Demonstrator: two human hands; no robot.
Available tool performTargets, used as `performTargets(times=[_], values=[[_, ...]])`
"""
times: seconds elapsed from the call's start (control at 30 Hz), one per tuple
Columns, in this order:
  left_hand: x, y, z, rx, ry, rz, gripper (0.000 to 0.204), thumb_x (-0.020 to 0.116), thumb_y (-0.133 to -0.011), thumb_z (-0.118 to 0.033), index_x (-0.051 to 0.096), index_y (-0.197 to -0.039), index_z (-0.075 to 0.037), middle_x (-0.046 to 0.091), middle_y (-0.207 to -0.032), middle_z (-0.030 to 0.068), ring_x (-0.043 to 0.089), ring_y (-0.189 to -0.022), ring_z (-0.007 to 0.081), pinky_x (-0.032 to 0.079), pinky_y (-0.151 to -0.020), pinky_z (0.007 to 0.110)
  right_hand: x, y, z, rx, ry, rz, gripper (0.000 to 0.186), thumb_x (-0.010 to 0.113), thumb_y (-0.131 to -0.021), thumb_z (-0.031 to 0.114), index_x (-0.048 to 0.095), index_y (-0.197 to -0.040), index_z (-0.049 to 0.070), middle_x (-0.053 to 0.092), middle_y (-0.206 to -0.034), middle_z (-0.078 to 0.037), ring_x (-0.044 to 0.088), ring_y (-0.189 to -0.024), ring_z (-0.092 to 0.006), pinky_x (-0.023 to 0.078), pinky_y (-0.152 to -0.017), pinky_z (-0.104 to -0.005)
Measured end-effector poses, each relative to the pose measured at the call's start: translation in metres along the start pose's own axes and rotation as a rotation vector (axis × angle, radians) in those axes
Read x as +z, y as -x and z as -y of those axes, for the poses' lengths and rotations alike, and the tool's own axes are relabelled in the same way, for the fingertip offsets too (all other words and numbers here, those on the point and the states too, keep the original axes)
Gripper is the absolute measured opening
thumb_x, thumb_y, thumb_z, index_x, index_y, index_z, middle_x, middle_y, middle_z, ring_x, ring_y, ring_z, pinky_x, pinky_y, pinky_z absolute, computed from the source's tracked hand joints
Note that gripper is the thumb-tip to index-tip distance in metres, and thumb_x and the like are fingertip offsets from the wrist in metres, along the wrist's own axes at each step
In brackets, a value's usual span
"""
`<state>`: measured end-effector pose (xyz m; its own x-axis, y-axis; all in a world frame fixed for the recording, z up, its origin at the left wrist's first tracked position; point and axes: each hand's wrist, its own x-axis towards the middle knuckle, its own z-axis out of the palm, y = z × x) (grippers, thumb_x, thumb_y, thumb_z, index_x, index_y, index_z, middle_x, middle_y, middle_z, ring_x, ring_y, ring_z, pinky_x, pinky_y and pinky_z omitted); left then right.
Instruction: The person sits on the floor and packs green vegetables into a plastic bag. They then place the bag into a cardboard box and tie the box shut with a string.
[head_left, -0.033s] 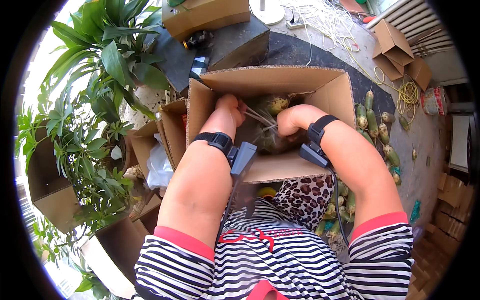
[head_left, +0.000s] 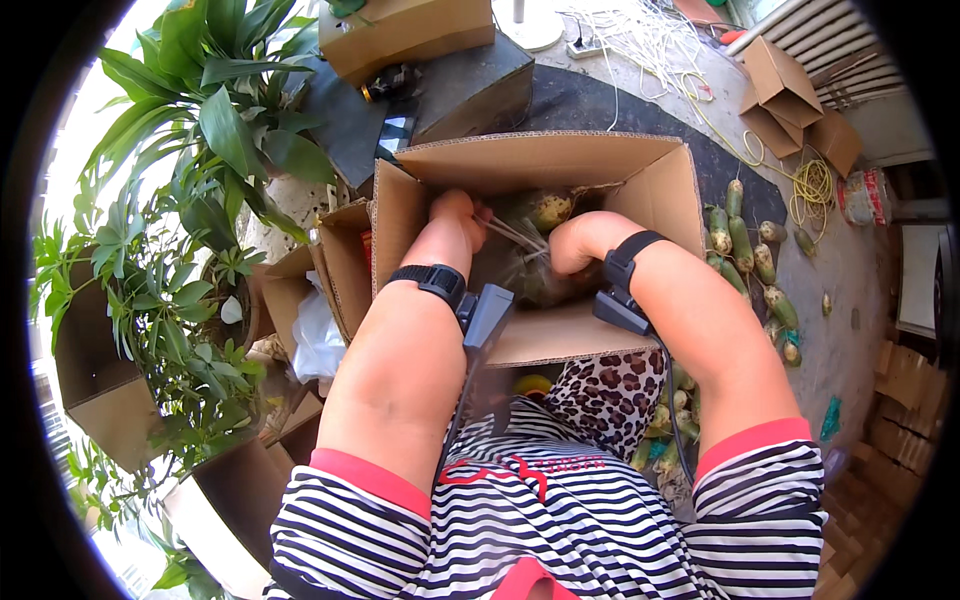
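An open cardboard box (head_left: 540, 150) stands before me, and both my hands reach down into it. Inside lies a clear plastic bag (head_left: 530, 262) with green radishes (head_left: 550, 210) in it; the pale top of one shows at the far side. At the box's left, my left hand (head_left: 462, 212) is closed on the edge of the bag. Plastic strands stretch tight from it toward my right hand (head_left: 574, 244), which is bent inward and closed at the bag's other end. The right fingertips are mostly hidden behind the wrist.
Loose green radishes (head_left: 740, 240) lie on the floor to the right. Leafy plants (head_left: 200, 260) and more cardboard boxes (head_left: 108, 420) crowd the left. White cable (head_left: 640, 40), yellow cord (head_left: 812, 195) and a folded carton (head_left: 785, 85) lie farther off.
The view has shifted slightly, so the box and floor sit a little farther left. My right forearm has moved slightly left. Both hands keep their places at the bag.
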<state>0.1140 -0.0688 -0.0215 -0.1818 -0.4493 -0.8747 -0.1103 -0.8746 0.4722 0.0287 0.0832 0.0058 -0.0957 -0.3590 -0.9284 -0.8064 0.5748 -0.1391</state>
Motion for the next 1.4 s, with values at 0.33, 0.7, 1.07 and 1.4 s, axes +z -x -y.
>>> performTargets(times=[0.33,0.7,1.07,1.4], values=[[0.013,0.042,-0.004,0.119,-0.017,0.173,0.012,0.046,-0.092,-0.013,0.056,-0.097,-0.008,0.059,-0.088,0.0088,0.060,-0.080,0.0280,0.047,-0.078,0.043,0.001,0.023,-0.018,-0.946,-0.534,-0.729,0.019,0.065,-0.074,0.022,0.069,-0.069,0.003,0.067,-0.069,-0.004,0.057,-0.066,-0.0125,0.046,-0.065,-0.0288],[0.008,0.081,0.004,0.235,-0.119,0.404,0.024,0.052,-0.091,-0.024,0.058,-0.101,-0.004,0.061,-0.093,0.0092,0.060,-0.084,0.0241,0.048,-0.081,0.039,-0.010,0.033,0.007,-0.440,-1.685,-0.443,0.016,0.056,-0.084,0.018,0.063,-0.092,0.007,0.062,-0.092,-0.006,0.054,-0.087,-0.0188,0.039,-0.082,-0.0358],[0.007,0.069,0.006,0.198,-0.311,0.483,0.031,0.056,-0.090,-0.033,0.060,-0.095,-0.003,0.063,-0.089,0.0089,0.060,-0.082,0.0233,0.046,-0.083,0.036,-0.003,0.026,0.006,-0.372,-1.726,-0.483,0.014,0.055,-0.085,0.019,0.063,-0.088,0.008,0.062,-0.085,-0.004,0.055,-0.079,-0.0169,0.042,-0.077,-0.0356],[0.003,0.068,-0.001,0.148,-0.514,0.596,0.043,0.050,-0.093,-0.040,0.058,-0.114,-0.003,0.061,-0.096,0.0106,0.057,-0.083,0.0233,0.047,-0.074,0.037,0.002,0.020,-0.002,-0.599,-1.483,-0.299,0.013,0.060,-0.085,0.008,0.066,-0.097,0.005,0.065,-0.088,-0.006,0.061,-0.083,-0.0185,0.048,-0.078,-0.0348]])
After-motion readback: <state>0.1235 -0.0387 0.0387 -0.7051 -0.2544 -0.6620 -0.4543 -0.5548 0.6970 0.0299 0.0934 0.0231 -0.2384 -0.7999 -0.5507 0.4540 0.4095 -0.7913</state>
